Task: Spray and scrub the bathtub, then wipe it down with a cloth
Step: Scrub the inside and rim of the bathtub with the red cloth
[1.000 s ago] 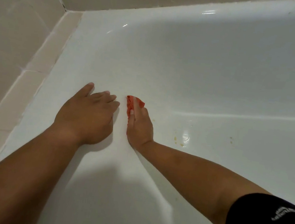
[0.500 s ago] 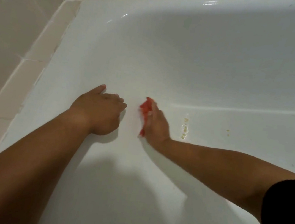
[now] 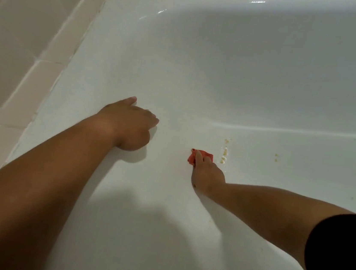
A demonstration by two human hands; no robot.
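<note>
The white bathtub (image 3: 226, 62) fills the view, and I look down into its left end. My right hand (image 3: 207, 174) presses a small red scrub pad (image 3: 192, 158) against the tub's inner surface, fingers over it, most of the pad hidden beneath them. Just right of the pad lie yellowish stains (image 3: 224, 154), with a smaller speck (image 3: 277, 158) farther right. My left hand (image 3: 132, 127) rests on the tub surface to the left, fingers bent, holding nothing.
Beige wall tiles (image 3: 16, 36) with pale grout border the tub on the left and along the back. A tiled ledge (image 3: 44, 87) runs beside the tub's left rim. My black sleeve (image 3: 341, 256) shows at the lower right.
My right hand has slid the red pad to the right and downward, toward the yellowish stains. My left hand has stayed braced on the tub, its fingers more curled.
</note>
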